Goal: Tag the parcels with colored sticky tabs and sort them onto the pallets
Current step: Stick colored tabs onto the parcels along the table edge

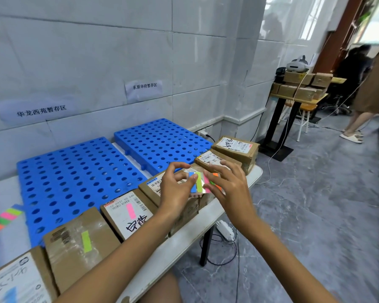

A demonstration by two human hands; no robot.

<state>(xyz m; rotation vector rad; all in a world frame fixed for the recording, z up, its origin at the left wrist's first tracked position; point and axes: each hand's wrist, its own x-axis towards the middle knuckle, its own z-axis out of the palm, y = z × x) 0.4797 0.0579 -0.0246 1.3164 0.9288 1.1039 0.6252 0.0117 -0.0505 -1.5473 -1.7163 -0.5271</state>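
Both my hands hold a clear sheet of colored sticky tabs (pixel 199 183) above a brown parcel (pixel 150 185). My left hand (pixel 176 189) pinches the sheet at its blue tab. My right hand (pixel 230 189) grips its right side by the orange tab. Along the table's front edge lie cardboard parcels: one with a pink tab (pixel 129 212), one with a green tab (pixel 81 243), one with a blue tab (pixel 15 281). Behind them lie two blue perforated pallets (pixel 74 178) (pixel 160 143).
Two more parcels (pixel 236 148) (pixel 214 159) sit at the table's right end. A second tab sheet (pixel 7 216) lies at the left. Paper zone labels hang on the wall. A power strip and cables lie on the floor. At the far right stand a table of boxes (pixel 302 86) and a person.
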